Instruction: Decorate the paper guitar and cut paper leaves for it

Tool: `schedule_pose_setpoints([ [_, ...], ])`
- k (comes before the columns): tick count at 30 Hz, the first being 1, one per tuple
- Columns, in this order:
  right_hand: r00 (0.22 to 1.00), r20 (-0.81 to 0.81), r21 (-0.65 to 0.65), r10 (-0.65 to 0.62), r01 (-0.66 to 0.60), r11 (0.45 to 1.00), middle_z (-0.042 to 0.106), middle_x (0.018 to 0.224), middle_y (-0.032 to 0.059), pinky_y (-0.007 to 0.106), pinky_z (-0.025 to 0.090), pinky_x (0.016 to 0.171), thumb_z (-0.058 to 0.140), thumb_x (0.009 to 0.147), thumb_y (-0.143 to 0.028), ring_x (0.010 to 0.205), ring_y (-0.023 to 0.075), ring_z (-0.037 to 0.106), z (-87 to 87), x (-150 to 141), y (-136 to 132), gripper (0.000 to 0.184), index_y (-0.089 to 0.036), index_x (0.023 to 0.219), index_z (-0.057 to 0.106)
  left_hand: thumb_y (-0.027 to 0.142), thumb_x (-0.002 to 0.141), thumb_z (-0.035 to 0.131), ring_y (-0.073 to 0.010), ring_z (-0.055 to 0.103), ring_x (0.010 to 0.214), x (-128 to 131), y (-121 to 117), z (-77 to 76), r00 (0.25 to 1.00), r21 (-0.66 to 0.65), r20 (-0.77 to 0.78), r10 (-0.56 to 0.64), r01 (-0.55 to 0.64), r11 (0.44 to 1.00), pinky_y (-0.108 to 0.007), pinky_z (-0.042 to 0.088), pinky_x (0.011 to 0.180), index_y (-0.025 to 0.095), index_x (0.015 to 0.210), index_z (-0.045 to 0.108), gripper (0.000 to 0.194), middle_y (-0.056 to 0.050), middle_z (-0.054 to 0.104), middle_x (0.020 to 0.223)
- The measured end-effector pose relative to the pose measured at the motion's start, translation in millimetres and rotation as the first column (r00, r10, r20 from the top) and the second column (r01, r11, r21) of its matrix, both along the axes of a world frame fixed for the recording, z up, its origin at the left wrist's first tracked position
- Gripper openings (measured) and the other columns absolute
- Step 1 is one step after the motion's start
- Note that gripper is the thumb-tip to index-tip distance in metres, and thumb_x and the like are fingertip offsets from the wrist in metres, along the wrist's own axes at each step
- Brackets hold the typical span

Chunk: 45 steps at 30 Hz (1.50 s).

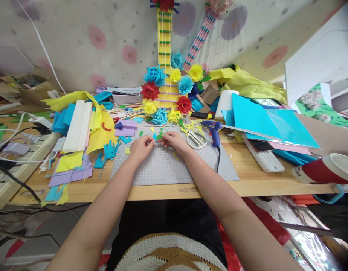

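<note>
My left hand [140,148] is closed, its thumb and finger pinched at a small blue paper piece [154,137]. Just beside it, my right hand [175,142] pinches a green paper leaf [160,134], and the fingertips of both hands nearly meet. Both hands are over the grey cutting mat [162,171]. Right of my right hand lie white-handled scissors [197,140], then a blue glue gun [215,131] with its black cord running down the mat. The fingers partly hide what they hold.
A yellow paper guitar [164,49] covered in paper flowers leans at the back, a pink one [199,39] behind it. Crepe paper and scraps [106,150] lie left, near a power strip [24,158]. Blue sheets [253,116], a phone [261,145] and a red-white cup [326,169] stand right.
</note>
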State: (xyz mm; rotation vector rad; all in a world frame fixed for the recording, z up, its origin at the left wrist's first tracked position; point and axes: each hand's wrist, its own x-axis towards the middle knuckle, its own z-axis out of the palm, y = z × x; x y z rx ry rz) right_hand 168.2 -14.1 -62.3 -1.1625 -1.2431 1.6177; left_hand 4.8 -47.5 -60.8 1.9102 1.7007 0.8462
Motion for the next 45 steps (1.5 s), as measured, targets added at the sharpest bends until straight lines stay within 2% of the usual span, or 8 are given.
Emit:
schedule_pose_setpoints([
  [23, 0.999, 0.025, 0.014, 0.02, -0.021, 1.0, 0.069, 0.071, 0.0053, 0.014, 0.04, 0.043, 0.054, 0.074, -0.023, 0.049, 0.0052, 0.053, 2.6, -1.0, -3.3, 0.011, -0.015, 0.066, 0.055, 0.036, 0.076, 0.05, -0.013, 0.058, 0.063, 1.3, 0.3, 1.1, 1.0, -0.003, -0.025, -0.013, 0.013, 1.0, -0.024, 0.039, 0.058, 0.022, 0.078, 0.062, 0.019, 0.001, 0.068, 0.077],
  [29, 0.998, 0.063, 0.036, -0.008, 0.006, 0.999, 0.069, 0.072, 0.0059, 0.016, 0.041, 0.041, 0.055, 0.073, -0.026, 0.05, 0.0062, 0.052, 1.3, -1.3, -2.7, 0.013, -0.015, 0.067, 0.055, 0.034, 0.075, 0.05, -0.0135, 0.058, 0.063, 2.2, -0.6, 2.7, 1.0, -0.019, -0.01, -0.013, 0.013, 1.0, -0.025, 0.04, 0.06, 0.022, 0.079, 0.062, 0.017, 0.0, 0.068, 0.077],
  [32, 0.994, 0.107, 0.094, -0.014, 0.004, 0.996, 0.068, 0.071, 0.0036, 0.016, 0.04, 0.041, 0.06, 0.07, -0.027, 0.05, 0.0058, 0.051, -0.2, -2.0, -3.0, 0.012, -0.015, 0.069, 0.057, 0.033, 0.075, 0.051, -0.0138, 0.058, 0.064, 2.7, -0.8, 3.9, 1.0, -0.029, -0.019, -0.008, 0.007, 1.0, -0.025, 0.04, 0.06, 0.022, 0.078, 0.062, 0.017, 0.0, 0.068, 0.076],
  [38, 0.992, 0.102, 0.127, -0.073, 0.06, 0.99, 0.055, 0.051, -0.0061, 0.015, 0.037, 0.039, 0.065, 0.062, -0.022, 0.043, 0.0051, 0.046, -2.5, -5.5, -3.0, 0.015, -0.017, 0.073, 0.056, 0.034, 0.075, 0.051, -0.0138, 0.058, 0.063, 3.0, 0.4, 1.7, 0.999, -0.031, -0.026, -0.023, 0.022, 0.999, -0.025, 0.04, 0.059, 0.022, 0.078, 0.062, 0.017, 0.001, 0.068, 0.075],
  [45, 0.989, 0.119, 0.157, -0.084, 0.065, 0.985, 0.051, 0.048, -0.0075, 0.015, 0.034, 0.037, 0.064, 0.062, -0.021, 0.039, 0.004, 0.042, -4.1, -6.9, -2.2, 0.014, -0.017, 0.072, 0.055, 0.034, 0.074, 0.051, -0.0138, 0.058, 0.064, 3.3, 0.8, 1.4, 0.999, -0.033, -0.022, -0.028, 0.027, 0.999, -0.025, 0.04, 0.06, 0.022, 0.078, 0.062, 0.017, 0.0, 0.068, 0.076],
])
